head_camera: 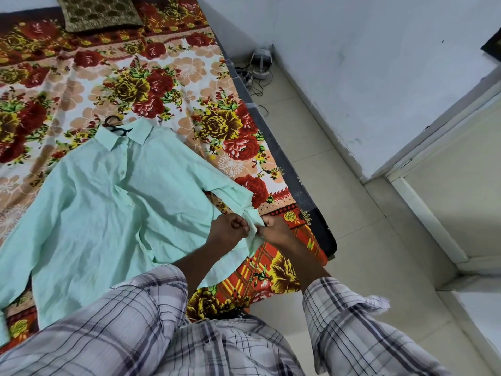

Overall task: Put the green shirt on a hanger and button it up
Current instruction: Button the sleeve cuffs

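At six o'clock, nearest the camera, a person's checked shirt (189, 348) fills the bottom of the view, and both forearms reach forward from it. Just below the centre, the left hand (227, 230) and the right hand (278, 232) meet. Each has its fingers curled and pinches the cuff (252, 226) of a sleeve between them (whether the cuff button is done up cannot be told; the fingers cover it). That sleeve belongs to the green shirt (108, 207), which lies flat and front up on a floral bedspread (168, 85), spreading from the hands toward nine o'clock. Its front panels lie together, with small buttons showing down the middle. At ten o'clock the collar sits open, and the dark hook of a hanger (120, 130) pokes out of it onto the bedspread. Farther off, at eleven o'clock, a brown patterned pillow (97, 12) rests at the head of the bed. At one o'clock a white headset (260, 63) with cables sits on the tiled floor (339, 199) against the wall.
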